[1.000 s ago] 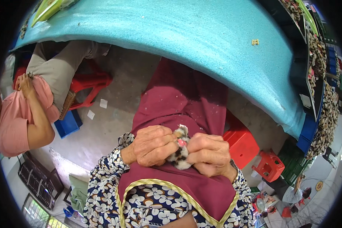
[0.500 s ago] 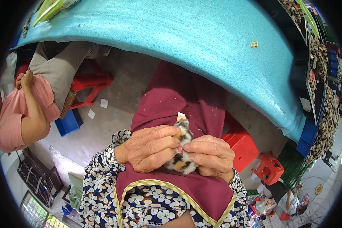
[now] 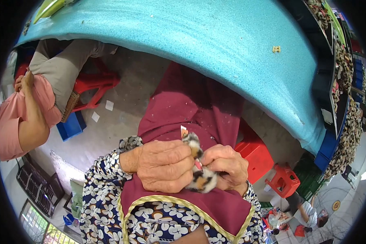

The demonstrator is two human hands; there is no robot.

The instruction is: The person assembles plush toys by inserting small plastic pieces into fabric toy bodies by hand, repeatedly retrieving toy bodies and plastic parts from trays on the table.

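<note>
A small furry plush toy [image 3: 203, 181], patched in white, black and orange, lies between my hands over my lap. A pink band [image 3: 198, 164] circles its narrow middle. A small paper tag [image 3: 184, 131] sticks out at its far end. My left hand [image 3: 164, 164] is closed around the toy's left side, fingers curled. On the other side, my right hand [image 3: 225, 166] pinches close to the pink band; its fingertips are partly hidden, so I cannot tell whether they grip the band or the fur. Under the toy spreads my maroon apron [image 3: 175, 103], dotted with bits of fluff.
A table with a turquoise cover [image 3: 183, 36] curves across the front, bearing a small yellow piece [image 3: 276, 49]. Trays of similar plush toys [image 3: 347, 140] stand at right. Red stools [image 3: 254, 158] are beside me. A co-worker in a pink shirt [image 3: 24, 118] sits at left.
The toy's far end has tilted left and its near end right. My left hand has turned over it, and my right fingers have shifted slightly up along the band.
</note>
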